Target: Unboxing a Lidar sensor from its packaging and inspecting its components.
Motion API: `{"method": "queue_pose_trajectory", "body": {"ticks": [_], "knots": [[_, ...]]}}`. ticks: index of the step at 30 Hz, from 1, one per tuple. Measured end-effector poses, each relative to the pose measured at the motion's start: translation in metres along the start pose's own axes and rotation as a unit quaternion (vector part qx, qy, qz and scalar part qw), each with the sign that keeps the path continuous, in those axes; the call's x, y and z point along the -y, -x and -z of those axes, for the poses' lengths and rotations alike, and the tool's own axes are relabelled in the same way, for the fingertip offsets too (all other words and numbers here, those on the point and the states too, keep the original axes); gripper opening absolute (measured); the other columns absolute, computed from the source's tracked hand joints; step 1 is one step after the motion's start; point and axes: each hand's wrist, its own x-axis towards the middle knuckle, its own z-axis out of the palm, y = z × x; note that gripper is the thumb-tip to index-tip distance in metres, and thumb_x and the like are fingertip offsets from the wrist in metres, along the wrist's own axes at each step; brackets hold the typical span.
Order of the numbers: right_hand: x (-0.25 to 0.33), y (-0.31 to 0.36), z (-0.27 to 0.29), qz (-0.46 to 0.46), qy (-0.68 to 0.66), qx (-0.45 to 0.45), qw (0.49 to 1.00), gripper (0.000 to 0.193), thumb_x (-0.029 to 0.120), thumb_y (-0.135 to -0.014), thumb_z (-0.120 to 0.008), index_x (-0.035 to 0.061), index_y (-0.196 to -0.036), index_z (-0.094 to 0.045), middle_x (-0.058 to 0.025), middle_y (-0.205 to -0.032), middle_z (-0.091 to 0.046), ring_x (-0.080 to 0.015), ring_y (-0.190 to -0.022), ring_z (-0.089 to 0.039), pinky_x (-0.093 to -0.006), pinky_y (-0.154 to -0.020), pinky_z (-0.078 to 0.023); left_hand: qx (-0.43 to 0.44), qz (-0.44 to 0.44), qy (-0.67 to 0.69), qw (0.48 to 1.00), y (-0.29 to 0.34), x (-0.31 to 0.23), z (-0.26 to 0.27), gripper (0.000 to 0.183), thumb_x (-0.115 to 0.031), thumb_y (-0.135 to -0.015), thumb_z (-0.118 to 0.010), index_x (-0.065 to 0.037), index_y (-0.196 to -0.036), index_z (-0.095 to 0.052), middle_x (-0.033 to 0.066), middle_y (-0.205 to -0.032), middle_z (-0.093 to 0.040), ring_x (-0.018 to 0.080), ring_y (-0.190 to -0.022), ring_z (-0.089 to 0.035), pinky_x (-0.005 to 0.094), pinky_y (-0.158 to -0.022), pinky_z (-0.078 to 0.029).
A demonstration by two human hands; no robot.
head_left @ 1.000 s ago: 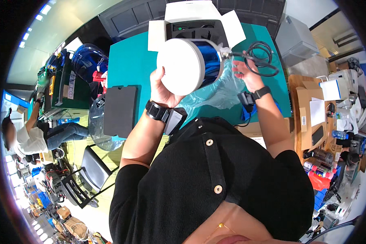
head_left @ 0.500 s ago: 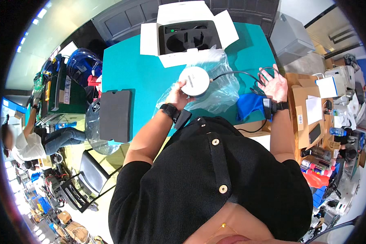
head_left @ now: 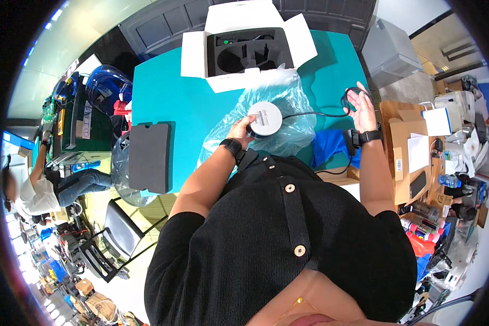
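Observation:
My left hand (head_left: 239, 132) grips the edge of a round, pale grey disc-shaped device (head_left: 267, 120) with a printed label on its face. A thin black cable (head_left: 316, 113) runs from the disc's side to the right. My right hand (head_left: 363, 113), palm up with fingers curled, has loops of that cable caught in it. Beneath the device, a crumpled clear plastic bag (head_left: 288, 95) lies on the teal table (head_left: 174, 76). Beyond it stands an opened white box (head_left: 233, 81) with a black foam insert (head_left: 280, 53) that has shaped hollows.
A dark grey foam slab (head_left: 149, 157) lies at the table's left. Blue fabric or plastic (head_left: 327, 148) lies near my right forearm. On the right are cardboard (head_left: 401, 157) and a wooden table (head_left: 391, 111). A seated person (head_left: 38, 190) and a black chair (head_left: 122, 231) are on the left.
The disc has moved slightly right and toward me with my left hand. My right hand has moved a little left, its fingers more curled, and the cable between my hands is straighter.

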Motion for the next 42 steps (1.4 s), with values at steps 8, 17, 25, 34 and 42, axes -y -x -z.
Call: {"method": "queue_pose_trajectory", "body": {"ticks": [8, 17, 25, 34, 42], "knots": [[-0.032, 0.002, 0.013, -0.088, 0.025, -0.039, 0.995, 0.05, 0.041, -0.092, -0.042, 0.0202, -0.135, -0.03, -0.0129, -0.125, -0.047, -0.0215, -0.108, -0.048, -0.0348, -0.071, -0.044, -0.034, 0.019, -0.129, 0.991, 0.001, -0.011, 0.006, 0.061, -0.045, -0.066, -0.066, -0.006, -0.112, -0.057, 0.0109, -0.115, -0.052, 0.023, -0.111, -0.044, 0.0486, -0.095, -0.03], [-0.058, 0.021, 0.022, -0.156, 0.085, -0.128, 0.976, 0.05, 0.045, -0.086, -0.051, 0.0054, -0.116, -0.051, -0.0124, -0.105, -0.06, -0.0183, -0.094, -0.057, -0.0305, -0.061, -0.044, -0.155, -0.209, -0.419, 0.87, -0.01, -0.008, 0.061, 0.07, -0.05, -0.071, -0.064, 0.005, -0.112, -0.055, 0.0261, -0.113, -0.054, 0.0353, -0.101, -0.054, 0.0393, -0.083, -0.046], [-0.066, 0.08, -0.015, -0.182, 0.4, 0.027, 0.898, 0.055, 0.054, -0.077, -0.056, 0.0, -0.077, -0.063, -0.0056, -0.063, -0.059, -0.013, -0.05, -0.053, -0.0265, -0.043, -0.04, -0.266, -0.147, -0.53, 0.791, 0.091, -0.008, 0.17, 0.058, -0.051, -0.073, -0.064, 0.004, -0.092, -0.062, 0.0203, -0.087, -0.064, 0.0324, -0.085, -0.062, 0.0392, -0.077, -0.047], [-0.117, 0.088, -0.094, -0.071, 0.274, 0.129, 0.95, 0.026, 0.029, -0.08, -0.063, 0.0049, -0.073, -0.058, -0.0016, -0.063, -0.054, -0.0123, -0.056, -0.049, -0.0267, -0.05, -0.04, -0.089, -0.097, -0.505, 0.853, 0.11, -0.003, 0.152, 0.028, -0.029, -0.078, -0.064, -0.001, -0.08, -0.062, 0.0055, -0.067, -0.061, 0.015, -0.065, -0.059, 0.0276, -0.056, -0.046], [-0.082, 0.067, -0.159, 0.254, 0.371, 0.205, 0.87, 0.016, 0.013, -0.077, -0.059, -0.0002, -0.072, -0.052, -0.011, -0.067, -0.051, -0.023, -0.061, -0.051, -0.0333, -0.056, -0.041, 0.036, -0.189, -0.171, 0.966, 0.133, -0.087, 0.105, 0.013, -0.021, -0.089, -0.053, -0.009, -0.088, -0.048, 0.0108, -0.109, -0.059, 0.0196, -0.091, -0.058, 0.0289, -0.071, -0.046]]}}
